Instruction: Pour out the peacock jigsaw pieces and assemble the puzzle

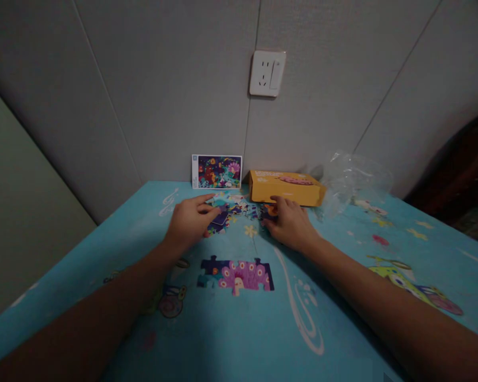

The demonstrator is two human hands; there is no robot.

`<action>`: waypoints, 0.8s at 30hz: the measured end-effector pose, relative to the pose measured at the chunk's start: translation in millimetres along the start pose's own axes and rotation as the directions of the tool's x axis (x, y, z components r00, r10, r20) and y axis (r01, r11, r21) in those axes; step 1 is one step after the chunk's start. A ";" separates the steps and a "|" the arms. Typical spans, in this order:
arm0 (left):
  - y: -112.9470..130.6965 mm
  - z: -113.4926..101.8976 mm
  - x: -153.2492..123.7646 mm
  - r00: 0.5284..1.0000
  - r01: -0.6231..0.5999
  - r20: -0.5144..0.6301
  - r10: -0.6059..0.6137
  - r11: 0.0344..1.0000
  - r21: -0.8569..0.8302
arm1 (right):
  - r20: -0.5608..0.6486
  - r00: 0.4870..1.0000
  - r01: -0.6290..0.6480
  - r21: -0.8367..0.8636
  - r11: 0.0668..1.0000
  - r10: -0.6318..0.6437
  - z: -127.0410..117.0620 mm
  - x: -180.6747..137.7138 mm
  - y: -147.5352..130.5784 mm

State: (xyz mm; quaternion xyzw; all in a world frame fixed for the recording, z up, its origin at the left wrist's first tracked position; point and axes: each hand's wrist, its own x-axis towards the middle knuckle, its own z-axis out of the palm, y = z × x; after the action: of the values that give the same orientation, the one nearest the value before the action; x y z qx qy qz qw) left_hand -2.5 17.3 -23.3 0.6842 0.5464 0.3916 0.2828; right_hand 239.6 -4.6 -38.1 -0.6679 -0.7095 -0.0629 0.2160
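Several loose jigsaw puzzle pieces point(234, 203) lie in a pile toward the back of the blue table. At the pile's left side is my left hand point(189, 218), its thumb and forefinger closed on a dark purple puzzle piece point(220, 218). My right hand point(289, 220) reaches the right side, with thumb and forefinger around a dark piece with orange on it point(269, 211); its other fingers are curled. Nearer to me, between my forearms, lies a joined strip of puzzle point(242, 277) showing a pink, eye-spotted sea creature on dark purple.
A picture card point(219, 172) of the colourful scene leans against the grey wall. Right of it stands a yellow box point(284, 188), close behind my right hand. A crumpled clear plastic bag point(348, 178) lies beside the box. The cartoon-printed tablecloth point(231, 339) covers the table.
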 end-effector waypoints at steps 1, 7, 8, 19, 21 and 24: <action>-1.0 0.0 1.5 0.999 0.043 -0.002 -0.043 0.999 -0.008 | 0.034 0.999 -0.015 -0.036 0.999 0.016 0.3 -0.3 0.4; -6.2 3.4 7.5 0.975 0.220 0.023 -0.221 0.975 0.021 | 0.102 0.995 -0.005 -0.074 0.997 0.013 -2.9 0.6 0.4; -6.4 3.8 7.8 0.976 0.218 0.020 -0.218 0.976 0.032 | 0.101 0.995 -0.006 -0.073 0.997 0.013 -3.2 1.2 0.8; 4.0 3.1 2.5 0.996 0.079 0.054 -0.070 0.982 -0.170 | 0.002 0.999 0.043 0.074 0.996 -0.043 4.5 7.5 11.8; 7.1 4.3 1.2 0.992 0.081 0.116 -0.055 0.969 -0.235 | -0.081 0.993 0.099 0.122 0.988 -0.090 1.9 8.0 9.8; 10.6 5.9 -1.8 0.971 0.110 0.232 -0.051 0.963 -0.247 | -0.205 0.960 0.240 0.244 0.940 -0.192 -5.3 4.7 1.5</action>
State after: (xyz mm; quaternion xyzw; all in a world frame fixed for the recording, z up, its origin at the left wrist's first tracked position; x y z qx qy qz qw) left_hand 7.9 13.2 -18.2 0.6584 0.4829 0.3680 0.4449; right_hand 242.2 -2.2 -31.8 -0.5424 -0.7583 -0.0499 0.3582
